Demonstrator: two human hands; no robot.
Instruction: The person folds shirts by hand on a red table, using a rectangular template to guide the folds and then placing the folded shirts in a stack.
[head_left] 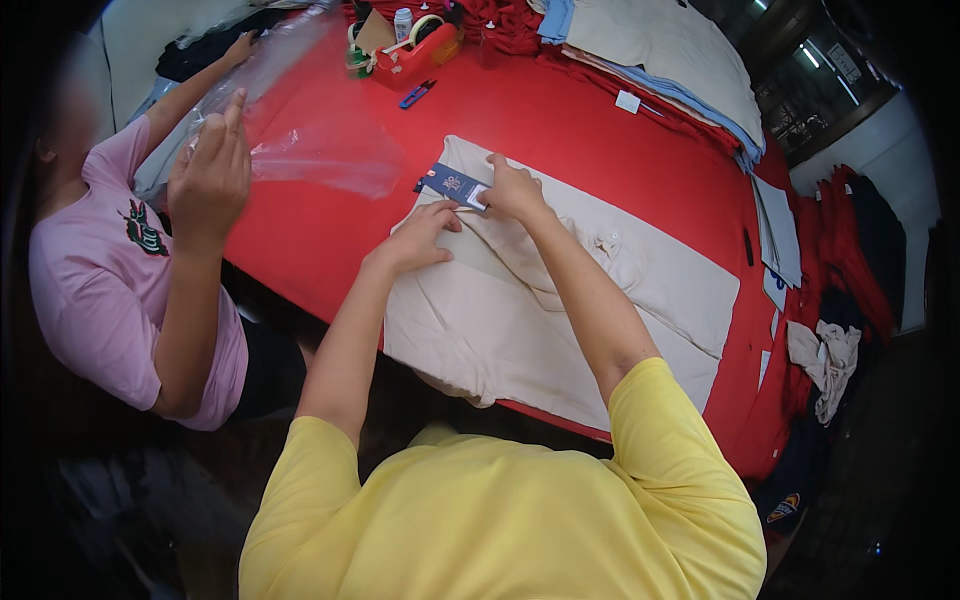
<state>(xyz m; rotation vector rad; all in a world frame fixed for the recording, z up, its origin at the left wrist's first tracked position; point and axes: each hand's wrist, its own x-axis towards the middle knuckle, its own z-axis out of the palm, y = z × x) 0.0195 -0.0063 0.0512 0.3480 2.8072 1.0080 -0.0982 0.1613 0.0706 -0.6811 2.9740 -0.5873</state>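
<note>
A cream garment (pixel 560 330) lies spread and partly folded on the red table in front of me. A dark blue hang tag (pixel 452 184) with a white label rests near its far left end. My right hand (pixel 515 192) has its fingers closed on the right end of this tag. Just below the tag, my left hand (pixel 420 238) lies on the cloth with the fingers stretched and the thumb apart. Bunched fabric (pixel 610 258) sits beside my right forearm.
At my left, a co-worker in a pink shirt (pixel 130 260) holds up a clear plastic bag (pixel 330 160). A red tape dispenser (pixel 415 55) and blue thread snips (pixel 417 94) lie at the far side. Folded garments (pixel 660 45) are stacked at the far right of the red table (pixel 330 260).
</note>
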